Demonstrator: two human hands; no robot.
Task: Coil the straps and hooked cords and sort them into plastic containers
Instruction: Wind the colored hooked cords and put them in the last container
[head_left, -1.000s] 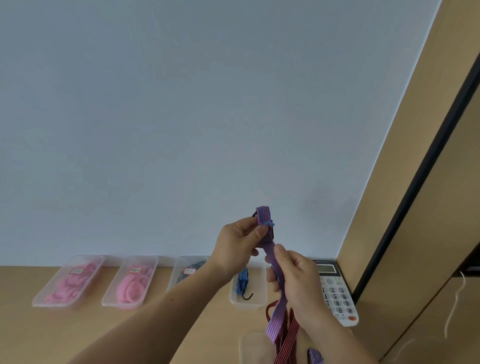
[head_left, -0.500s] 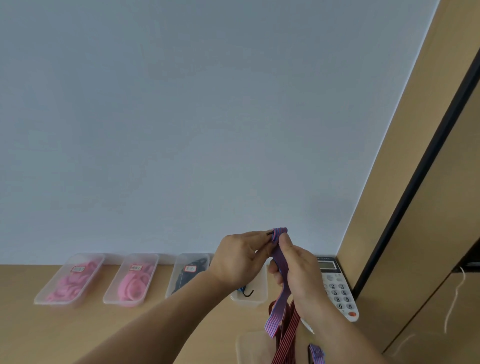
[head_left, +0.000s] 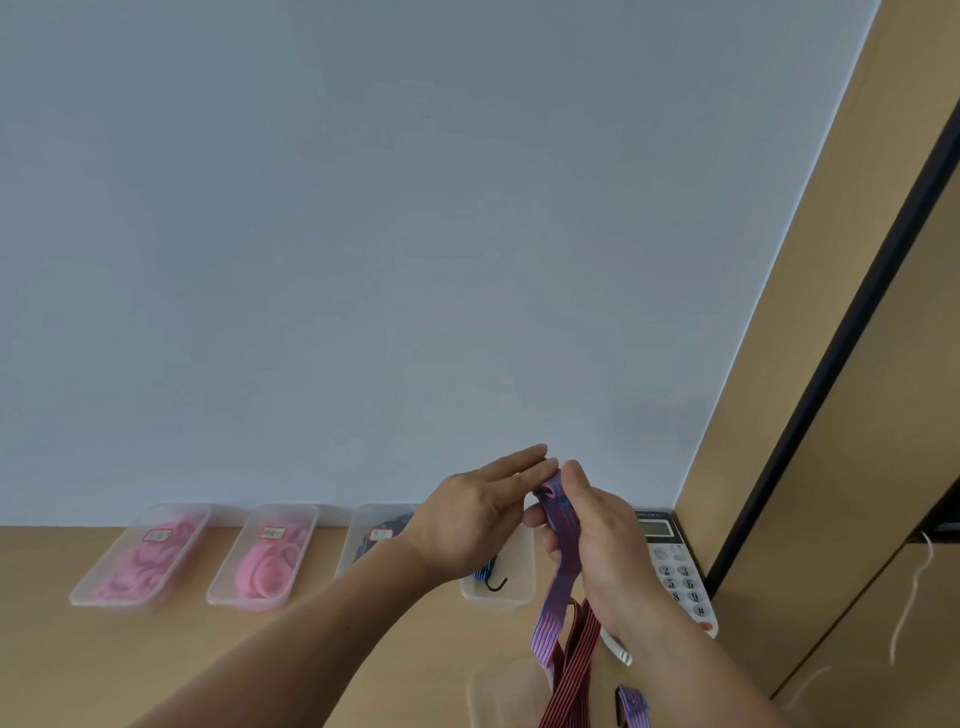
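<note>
striped strap (head_left: 557, 587) held up over the counter (head_left: 78, 654), tail hanging down | right hand (head_left: 608, 540) curled round its folded top | left hand (head_left: 467, 525) fingers straight, touching that fold | clear container (head_left: 525, 566) just behind

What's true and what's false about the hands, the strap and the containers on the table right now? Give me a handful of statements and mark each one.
1. The right hand grips the purple striped strap. True.
2. The leftmost container holds blue cords. False: it holds pink coils.
3. A black hook shows in the container behind the left hand. True.
4. The left hand is balled in a fist. False: its fingers are stretched out toward the strap's top end.
5. The phone sits left of the containers. False: it is at the right, past the right hand.
</note>
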